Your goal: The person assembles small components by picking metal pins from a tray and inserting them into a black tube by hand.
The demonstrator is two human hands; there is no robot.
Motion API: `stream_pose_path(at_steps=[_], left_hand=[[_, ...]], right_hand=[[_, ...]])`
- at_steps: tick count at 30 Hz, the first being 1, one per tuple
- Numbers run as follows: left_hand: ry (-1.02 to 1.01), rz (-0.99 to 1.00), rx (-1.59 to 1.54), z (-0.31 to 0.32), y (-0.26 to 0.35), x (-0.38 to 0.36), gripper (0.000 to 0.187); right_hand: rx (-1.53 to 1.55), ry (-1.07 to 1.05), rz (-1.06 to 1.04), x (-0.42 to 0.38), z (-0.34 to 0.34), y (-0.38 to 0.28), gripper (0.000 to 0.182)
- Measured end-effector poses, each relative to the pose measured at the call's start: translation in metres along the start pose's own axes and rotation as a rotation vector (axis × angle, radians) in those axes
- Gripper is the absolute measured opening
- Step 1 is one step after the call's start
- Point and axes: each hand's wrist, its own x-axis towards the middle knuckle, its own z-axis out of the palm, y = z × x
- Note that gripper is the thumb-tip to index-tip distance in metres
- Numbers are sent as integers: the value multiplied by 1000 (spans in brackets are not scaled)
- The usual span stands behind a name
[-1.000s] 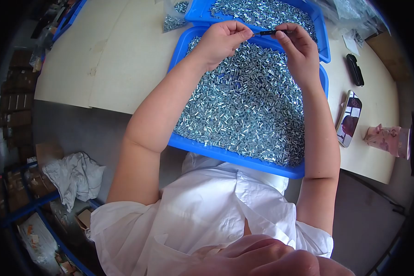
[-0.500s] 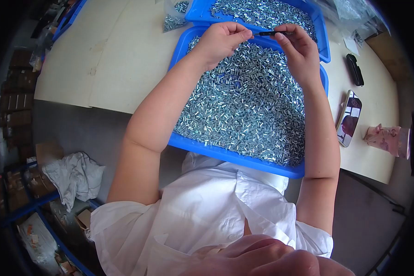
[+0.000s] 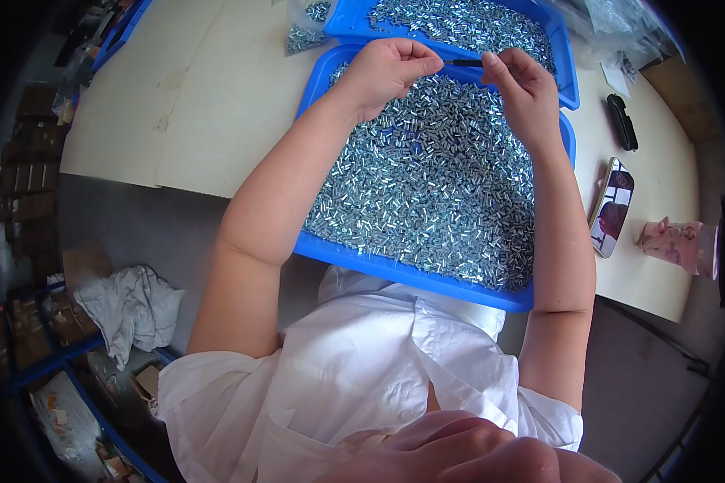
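Over the far part of a blue tray (image 3: 411, 270), both of my hands are raised. My right hand (image 3: 530, 95) grips a slim black pen-like tool (image 3: 466, 63), which points left. At the tool's thin tip, my left hand (image 3: 391, 76) has thumb and forefinger pinched together; whatever lies between them is too small to make out. Small shiny metal pins or tubes (image 3: 427, 185) fill the tray beneath my forearms.
Behind stands a second blue tray (image 3: 570, 80) of similar metal pieces, beside a clear bag (image 3: 304, 40) of them. On the table's right lie a black case (image 3: 621, 122) and a phone (image 3: 611, 208), near a pink patterned cup (image 3: 678, 245).
The fingers of my right hand have shifted around the black tool, the thumb now lying higher along it. My left hand stays almost where it was, still pinched.
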Motion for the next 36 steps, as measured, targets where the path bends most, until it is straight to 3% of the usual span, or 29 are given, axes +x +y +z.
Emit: stream_pose_path(at_steps=[5, 8, 12, 17, 18, 20, 23, 30, 34, 36], left_hand=[[1, 17, 15, -2, -1, 1, 17], [35, 47, 61, -1, -2, 1, 16], [61, 105, 106, -1, -4, 2, 13], [79, 157, 123, -3, -6, 4, 12], [82, 177, 116, -4, -6, 4, 12], [91, 190, 111, -4, -6, 4, 13], [112, 256, 145, -4, -10, 7, 13], [199, 442, 290, -2, -8, 5, 12], [228, 444, 328, -1, -8, 6, 15], [182, 348, 370, -4, -9, 6, 25]], right_hand=[[-2, 2, 170, -1, 4, -4, 28], [152, 93, -1, -1, 17, 0, 34], [88, -19, 38, -1, 6, 2, 35], [-3, -229, 389, 2, -2, -5, 31], [-3, -230, 388, 1, 1, -4, 31], [277, -56, 263, -2, 14, -3, 34], [439, -7, 314, -1, 17, -10, 38], [313, -160, 417, -1, 6, 0, 41], [388, -147, 389, -2, 9, 2, 36], [423, -128, 342, 0, 9, 6, 34]])
